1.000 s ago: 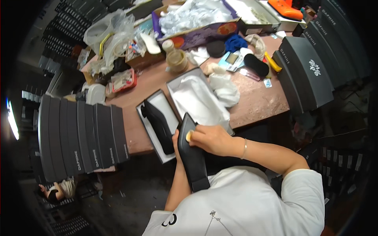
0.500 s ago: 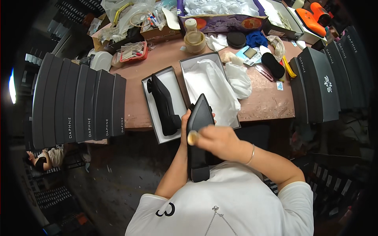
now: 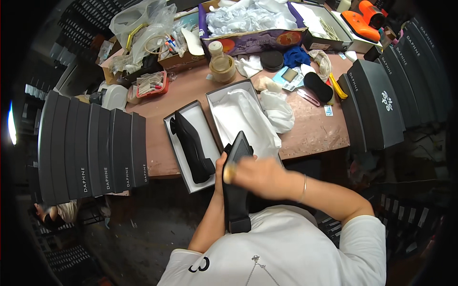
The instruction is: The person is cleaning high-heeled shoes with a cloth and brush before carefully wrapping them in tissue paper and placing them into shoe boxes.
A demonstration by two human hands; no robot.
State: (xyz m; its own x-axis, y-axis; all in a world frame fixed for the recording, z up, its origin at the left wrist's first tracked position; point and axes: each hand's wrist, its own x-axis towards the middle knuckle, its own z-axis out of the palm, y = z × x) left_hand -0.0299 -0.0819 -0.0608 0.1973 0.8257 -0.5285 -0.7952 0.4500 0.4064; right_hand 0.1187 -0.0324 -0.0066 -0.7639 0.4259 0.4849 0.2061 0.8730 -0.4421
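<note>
Nearer the toe than half a second ago, the right hand (image 3: 262, 177) has shifted along the upturned sole, while the whole view has slid so that table and boxes sit lower; the black shoe (image 3: 234, 196) remains held in front of the person's chest, sole up, pointed toe away from the body and block heel close to the white shirt (image 3: 286, 248). The left hand (image 3: 219, 168) is wrapped around the shoe from beneath, clamped on it, fingers showing at both edges near the toe. The right hand is blurred, its fingers together on a small pale yellow piece (image 3: 229, 174) over the left part of the sole; whether that piece touches the sole I cannot tell. A thin bracelet (image 3: 304, 187) circles the right wrist. Just beyond the hands, a second black shoe (image 3: 191, 145) lies on its side in a narrow, white-lined box (image 3: 204, 131), beside a wider grey box (image 3: 214, 100) with white tissue paper (image 3: 238, 112) inside. Crumpled white paper (image 3: 277, 112) lies right of that on the reddish-brown table (image 3: 315, 138). Farther back are a capped bottle (image 3: 217, 53), a black round lid (image 3: 272, 60), a blue cloth (image 3: 296, 57) and a purple carton (image 3: 257, 41), with dark shoeboxes stacked at left (image 3: 95, 148) and right (image 3: 374, 105)
</note>
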